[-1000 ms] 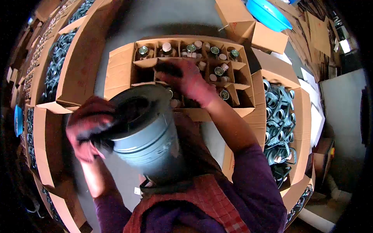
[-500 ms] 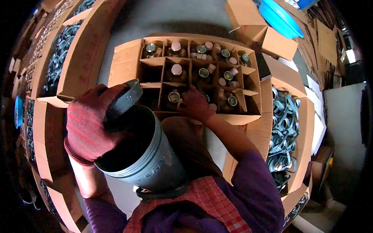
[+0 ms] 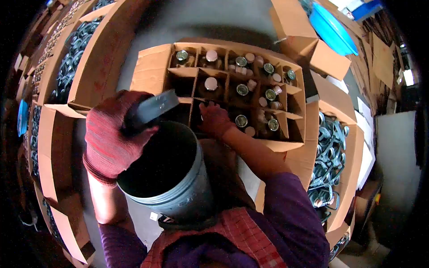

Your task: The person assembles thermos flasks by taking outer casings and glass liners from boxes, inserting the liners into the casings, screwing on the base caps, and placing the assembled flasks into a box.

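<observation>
Grey piece (image 3: 159, 106) in left grip (image 3: 117, 136), near bucket (image 3: 185, 196)

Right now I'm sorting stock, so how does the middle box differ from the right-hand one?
The middle box is split into cells by cardboard walls; the right-hand box shows no dividers. The middle box holds capped bottles, while the right-hand box holds a tangle of gray ringed pieces. Both are brown cardboard and open.

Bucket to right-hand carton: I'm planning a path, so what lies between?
Between bucket and carton, the head view shows a leg, some floor and the right arm.
</observation>
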### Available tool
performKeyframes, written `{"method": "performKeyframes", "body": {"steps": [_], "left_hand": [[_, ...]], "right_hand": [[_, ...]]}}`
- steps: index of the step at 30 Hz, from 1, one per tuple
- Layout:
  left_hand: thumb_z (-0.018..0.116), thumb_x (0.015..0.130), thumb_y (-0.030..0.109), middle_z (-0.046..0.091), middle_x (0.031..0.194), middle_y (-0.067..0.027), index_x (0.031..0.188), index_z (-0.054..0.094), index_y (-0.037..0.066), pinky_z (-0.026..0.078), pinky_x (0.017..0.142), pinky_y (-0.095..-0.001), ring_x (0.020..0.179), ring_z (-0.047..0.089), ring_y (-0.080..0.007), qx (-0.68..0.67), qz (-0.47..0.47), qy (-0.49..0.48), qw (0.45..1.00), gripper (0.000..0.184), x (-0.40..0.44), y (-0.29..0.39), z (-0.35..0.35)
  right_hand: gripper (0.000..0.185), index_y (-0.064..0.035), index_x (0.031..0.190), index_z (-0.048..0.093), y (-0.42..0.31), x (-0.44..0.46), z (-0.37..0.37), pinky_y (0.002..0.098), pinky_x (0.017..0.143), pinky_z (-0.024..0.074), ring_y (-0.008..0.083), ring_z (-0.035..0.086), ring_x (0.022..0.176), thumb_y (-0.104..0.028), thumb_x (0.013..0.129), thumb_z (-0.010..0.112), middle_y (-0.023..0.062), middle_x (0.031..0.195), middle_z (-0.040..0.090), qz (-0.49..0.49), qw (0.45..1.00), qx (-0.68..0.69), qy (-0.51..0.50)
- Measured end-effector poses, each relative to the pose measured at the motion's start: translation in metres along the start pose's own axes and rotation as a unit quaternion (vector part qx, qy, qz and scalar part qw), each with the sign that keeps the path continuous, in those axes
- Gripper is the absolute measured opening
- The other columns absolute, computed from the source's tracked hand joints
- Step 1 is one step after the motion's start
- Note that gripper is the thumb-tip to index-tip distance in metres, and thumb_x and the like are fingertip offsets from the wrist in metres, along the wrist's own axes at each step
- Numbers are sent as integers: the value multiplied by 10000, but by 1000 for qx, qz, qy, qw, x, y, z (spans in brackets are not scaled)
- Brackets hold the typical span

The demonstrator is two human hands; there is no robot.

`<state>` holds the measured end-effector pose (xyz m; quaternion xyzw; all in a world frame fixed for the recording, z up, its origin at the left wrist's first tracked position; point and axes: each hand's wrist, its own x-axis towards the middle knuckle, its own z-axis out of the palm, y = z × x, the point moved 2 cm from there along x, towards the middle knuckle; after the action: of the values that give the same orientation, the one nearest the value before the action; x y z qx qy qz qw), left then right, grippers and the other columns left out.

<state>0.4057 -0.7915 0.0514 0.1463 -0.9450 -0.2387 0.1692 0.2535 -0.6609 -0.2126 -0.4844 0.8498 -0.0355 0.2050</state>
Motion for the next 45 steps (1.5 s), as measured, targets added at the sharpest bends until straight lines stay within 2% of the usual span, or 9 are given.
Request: {"method": "performKeyframes", "body": {"steps": [4,12,18,24,30,39,41,44,45], "left_hand": [[669,696,15,657,794,-94,902,611,4,479,708,-272,731,630,-187,-213,-117,182,953,214,6,-27,5],[568,863,280,578,1096,-125,1137,550,40,454,841,-370,1011,539,-209,-774,-293,166,536,365,-22,-119,121],[570,863,266,580,1057,-121,1110,556,40,455,832,-359,974,543,-212,-801,-204,84,556,336,-37,-48,127],[571,862,253,582,1018,-116,1084,561,41,456,822,-349,938,547,-215,-845,-25,28,533,307,40,-21,91],[573,862,240,584,979,-112,1057,567,42,457,813,-338,901,551,-218,-864,30,36,501,278,57,-13,68],[575,861,220,587,921,-105,1017,576,43,458,799,-322,847,557,-223,-924,36,81,373,236,-24,-30,118],[576,861,216,588,909,-104,1009,578,43,459,796,-319,835,558,-224,-897,68,51,434,227,-26,-32,106],[530,880,179,548,1204,-107,1192,513,28,434,925,-358,1048,551,-234,-466,194,87,859,347,-11,25,72],[491,901,218,542,1214,-106,1232,484,37,422,949,-373,1068,546,-240,-707,73,6,704,377,-7,21,72]], "right_hand": [[648,-90,1289,412,6,12,22,468,779,487,378,532,993,-436,774,598,225,1118,488,-35,993,-74,81],[811,-149,1352,362,-7,-35,-74,429,822,476,362,551,962,-300,647,735,200,1058,548,-67,971,26,227],[898,-161,1345,369,-57,-97,-275,420,822,453,336,543,961,-138,552,788,163,1043,548,-201,906,123,351],[682,-148,1270,475,-120,-144,-272,478,858,412,339,503,1032,-263,649,730,119,1097,520,-494,779,-259,287],[524,-67,1251,489,-48,-132,-313,323,905,427,173,524,1046,-370,833,578,63,1149,562,-387,739,440,332],[476,6,1187,541,-11,-136,-240,349,943,410,235,536,1068,-338,859,506,131,1201,548,-338,656,668,96],[425,17,1088,602,-20,-154,-230,299,825,492,228,612,930,-153,701,639,123,1102,609,-260,758,597,-30],[414,5,1079,609,-16,-158,-215,273,804,487,187,620,906,-95,681,670,97,1030,646,-214,829,508,-99],[393,0,1066,616,-17,-161,-218,277,807,484,187,620,901,-90,687,667,94,1019,649,-225,865,441,-80]]}}
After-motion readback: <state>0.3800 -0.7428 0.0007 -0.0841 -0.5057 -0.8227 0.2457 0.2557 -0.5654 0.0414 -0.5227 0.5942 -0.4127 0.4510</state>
